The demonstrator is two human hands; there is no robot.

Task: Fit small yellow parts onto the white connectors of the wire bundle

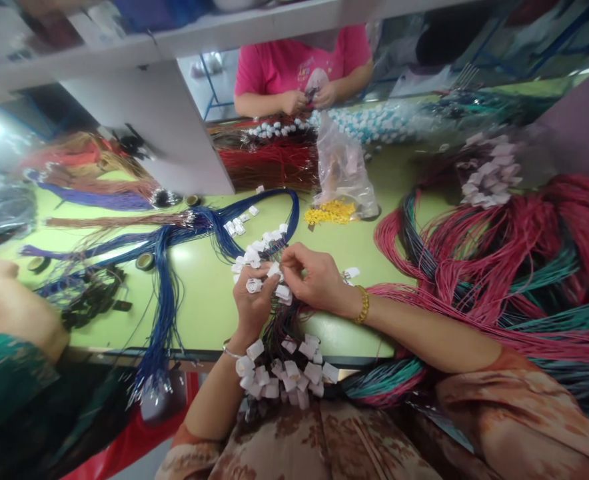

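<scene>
My left hand (pixel 250 303) is closed around a white plastic connector (pixel 273 269), with more white connectors crowded about its fingers. Close against it, my right hand (pixel 319 277) pinches at the connector's far end; whatever lies between its fingertips is too small to make out. Dark wires run down from my hands to a bunch of white connectors (pixel 292 373) hanging at the table's front edge. Just beyond my hands lie blue wires (pixel 224 243) and a few loose white connectors (pixel 235 227). A pile of small yellow parts (pixel 330 212) spills from a clear plastic bag (pixel 347 167).
Long pink, green and black wire bundles (pixel 454 247) cover the green table (pixel 199 320) on the right. Left are blue wires (pixel 162 293), black parts (pixel 97 293), tape rolls (pixel 144 261) and a co-worker's arm (pixel 19 307). Behind a white partition (pixel 149 127), another person (pixel 302 73) handles something small.
</scene>
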